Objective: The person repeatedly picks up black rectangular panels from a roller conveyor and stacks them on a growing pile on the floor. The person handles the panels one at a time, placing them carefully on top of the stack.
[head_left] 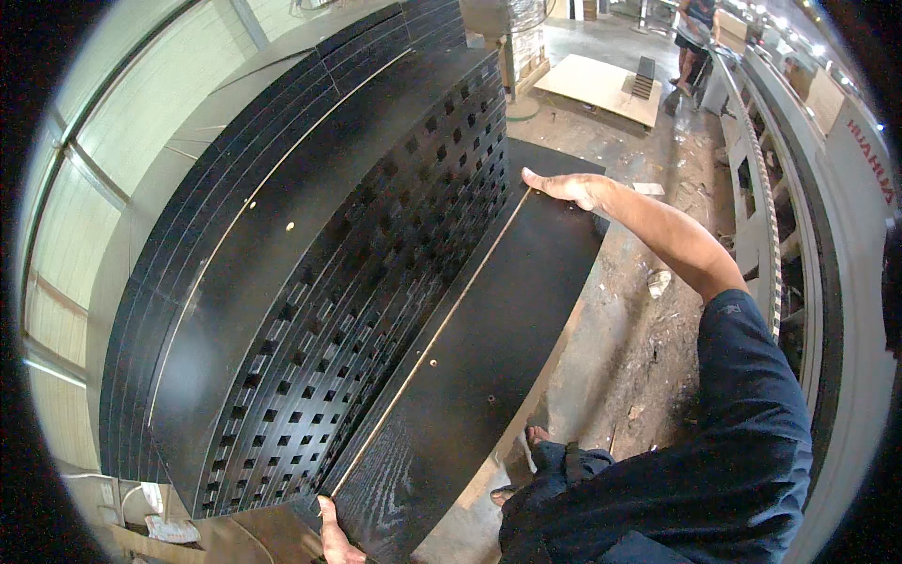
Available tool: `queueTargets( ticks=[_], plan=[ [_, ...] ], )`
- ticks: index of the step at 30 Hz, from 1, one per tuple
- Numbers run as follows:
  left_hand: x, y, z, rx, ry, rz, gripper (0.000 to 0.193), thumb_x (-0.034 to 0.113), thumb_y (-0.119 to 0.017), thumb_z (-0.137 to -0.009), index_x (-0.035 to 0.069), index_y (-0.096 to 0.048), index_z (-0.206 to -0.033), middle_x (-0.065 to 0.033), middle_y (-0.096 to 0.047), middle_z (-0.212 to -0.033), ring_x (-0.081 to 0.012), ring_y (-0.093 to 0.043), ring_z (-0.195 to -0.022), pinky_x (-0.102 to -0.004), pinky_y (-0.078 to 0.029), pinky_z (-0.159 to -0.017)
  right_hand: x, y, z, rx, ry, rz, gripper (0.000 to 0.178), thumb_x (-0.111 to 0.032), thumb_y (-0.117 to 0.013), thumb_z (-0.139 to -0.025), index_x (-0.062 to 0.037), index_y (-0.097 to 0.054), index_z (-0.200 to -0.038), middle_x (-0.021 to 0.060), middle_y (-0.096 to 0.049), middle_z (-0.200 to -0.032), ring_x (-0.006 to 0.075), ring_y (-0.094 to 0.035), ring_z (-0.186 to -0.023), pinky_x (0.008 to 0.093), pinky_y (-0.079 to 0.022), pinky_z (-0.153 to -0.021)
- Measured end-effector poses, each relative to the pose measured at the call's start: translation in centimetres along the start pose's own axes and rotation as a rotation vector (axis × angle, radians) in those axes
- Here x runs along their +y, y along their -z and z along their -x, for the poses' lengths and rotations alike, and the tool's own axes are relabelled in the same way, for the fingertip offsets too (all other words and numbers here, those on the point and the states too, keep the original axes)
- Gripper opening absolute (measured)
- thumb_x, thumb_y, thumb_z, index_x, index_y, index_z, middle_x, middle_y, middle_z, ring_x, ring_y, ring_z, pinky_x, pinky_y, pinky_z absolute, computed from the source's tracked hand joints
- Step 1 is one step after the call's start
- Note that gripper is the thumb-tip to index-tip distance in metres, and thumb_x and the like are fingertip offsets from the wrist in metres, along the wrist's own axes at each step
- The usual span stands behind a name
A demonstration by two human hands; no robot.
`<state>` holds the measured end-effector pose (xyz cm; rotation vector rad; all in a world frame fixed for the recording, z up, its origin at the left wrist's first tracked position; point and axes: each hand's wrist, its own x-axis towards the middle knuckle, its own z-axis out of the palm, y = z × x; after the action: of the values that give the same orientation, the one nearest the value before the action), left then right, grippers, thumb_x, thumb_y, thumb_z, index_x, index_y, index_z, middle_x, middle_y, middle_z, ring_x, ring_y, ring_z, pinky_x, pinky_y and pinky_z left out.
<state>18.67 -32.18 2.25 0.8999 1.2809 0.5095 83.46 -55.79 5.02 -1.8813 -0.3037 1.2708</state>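
Observation:
A long black board (470,348) lies slanting in front of me, with a thin pale groove along its left side and a few small holes in its face. My right hand (568,188) grips its far end, thumb along the top and fingers out of sight around the edge. At the near end my left hand (340,538) grips the corner, its thumb on the edge and the other fingers hidden. Just left of the board rises a tall stack of black panels (254,282), whose side facing me shows rows of square notches. Another dark surface shows beyond the board's far end.
A long grey machine (827,226) runs along the right side. Farther off, a pale sheet (601,89) lies on the floor, with a small dark piece (644,77) on it. Another person (697,38) stands at the back right. Scraps litter the floor (648,376).

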Motion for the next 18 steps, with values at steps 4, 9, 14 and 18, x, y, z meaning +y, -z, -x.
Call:
queueTargets(
  ticks=[4, 9, 14, 18],
  plan=[
    [-0.6, 6.3, -2.4, 0.059, -0.038, -0.365, 0.059, 0.044, -0.069, -0.089, 0.002, -0.057, -0.129, -0.0121, -0.064, -0.124, -0.0299, -0.062, -0.106, -0.0462, -0.050, -0.093, -1.6, 2.1, 2.0, 0.356, 0.295, 0.104, 0.067, -0.063, -0.045, -0.095, -0.0036, -0.062, -0.122, 0.0123, -0.065, -0.115, 0.0227, -0.062, -0.101, 0.0379, -0.050, -0.089],
    [2.2, 1.7, 10.6, 0.317, -0.334, -0.461, 0.076, 0.054, -0.058, -0.093, -0.005, -0.046, -0.140, -0.0246, -0.050, -0.139, -0.0332, -0.052, -0.124, -0.0426, -0.040, -0.106, 8.1, 2.4, 2.1, 0.912, 0.736, -0.220, 0.070, -0.059, -0.048, -0.096, 0.0053, -0.063, -0.120, 0.0157, -0.065, -0.117, 0.0256, -0.059, -0.111, 0.0384, -0.041, -0.101],
    [-12.1, 4.1, 3.9, 0.378, -0.614, 0.203, 0.071, 0.061, -0.044, -0.096, 0.002, -0.054, -0.135, -0.0181, -0.048, -0.143, -0.0331, -0.046, -0.129, -0.0483, -0.033, -0.111, 16.2, -4.2, -3.0, 0.781, 0.668, -0.975, 0.101, -0.076, -0.033, -0.091, 0.0056, -0.025, -0.150, 0.0193, -0.030, -0.156, 0.0302, -0.027, -0.144, 0.0438, -0.013, -0.119],
    [-11.4, -1.5, 4.3, 0.510, -0.634, 0.370, 0.080, 0.068, -0.039, -0.093, 0.002, -0.054, -0.136, -0.0173, -0.044, -0.146, -0.0359, -0.039, -0.136, -0.0529, -0.030, -0.113, 13.9, -7.4, -3.8, 0.647, 0.780, -1.158, 0.093, -0.076, -0.028, -0.092, -0.0028, -0.032, -0.149, 0.0142, -0.038, -0.152, 0.0300, -0.036, -0.137, 0.0423, -0.027, -0.115]
  ],
)
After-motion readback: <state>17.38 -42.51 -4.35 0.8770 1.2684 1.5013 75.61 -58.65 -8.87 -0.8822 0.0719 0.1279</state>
